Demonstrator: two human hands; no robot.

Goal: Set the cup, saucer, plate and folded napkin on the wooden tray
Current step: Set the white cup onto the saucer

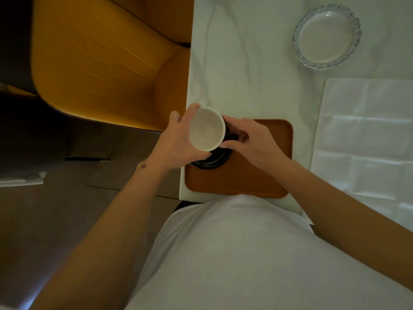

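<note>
- Right now I see the round cup (207, 128), white inside and dark outside, held above the 10 o'clock corner of the rounded brown wooden tray (257, 175), its mouth tipped toward the camera.
- My left hand (178, 139) wraps the cup's left side, fingers curled round the wall and thumb under the rim.
- My right hand (250, 142) closes on the cup's dark side at 3 o'clock, thumb and fingertips pinching near what looks like the handle; I cannot make out the handle clearly.
- Beneath the cup sits a dark round saucer (210, 162), resting on the tray's left part, partly hidden by the cup and my left hand.
- The tray lies on the white marbled tabletop (245, 74), at its near edge.
- At 1 o'clock from the tray, well apart, stands the clear glass plate with a scalloped rim (326, 36).
- At 3 o'clock, just beside the tray, a white creased napkin (366, 135) lies spread flat.
- At 10 o'clock, off the table, is a mustard-yellow upholstered seat (100, 63).
</note>
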